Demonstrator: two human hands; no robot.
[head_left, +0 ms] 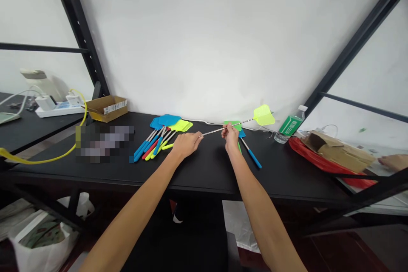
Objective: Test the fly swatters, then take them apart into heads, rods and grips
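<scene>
our left hand (pixel 187 143) closed on the handle end of the yellow fly swatter (pixel 264 115), our right hand (pixel 230 134) pinching its extended rod, swatter held over black table (pixel 204 168)

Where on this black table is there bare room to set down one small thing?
Bare tabletop shows between the left forearm and right forearm, and between the rightmost blue handle and the red plastic. Crowded: the swatter pile, left of the left hand.

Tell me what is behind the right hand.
Behind the right hand, parts of a green fly swatter and a blue fly swatter show on the black table. The hand covers the green one's shaft; anything further is hidden.
</scene>
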